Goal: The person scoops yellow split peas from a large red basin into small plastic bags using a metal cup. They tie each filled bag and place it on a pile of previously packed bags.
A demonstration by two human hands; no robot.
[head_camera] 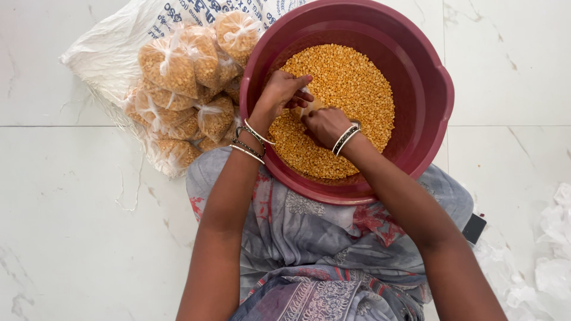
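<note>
A large maroon plastic tub (431, 89) sits on the floor, holding a heap of yellow split lentils (351, 83). Both hands are inside it, over the near left part of the lentils. My left hand (279, 95) pinches the top of a small clear plastic bag (308, 107), which is mostly hidden between the hands. My right hand (324, 126) is curled shut just below the bag, touching the lentils; what it holds is hidden. Both wrists wear bangles.
Several tied clear bags of lentils (184, 89) lie piled on a white printed sack (107, 50) to the left of the tub. Crumpled clear plastic (550, 249) lies at the right edge. A small dark object (474, 227) sits by my right knee. The floor is white marble.
</note>
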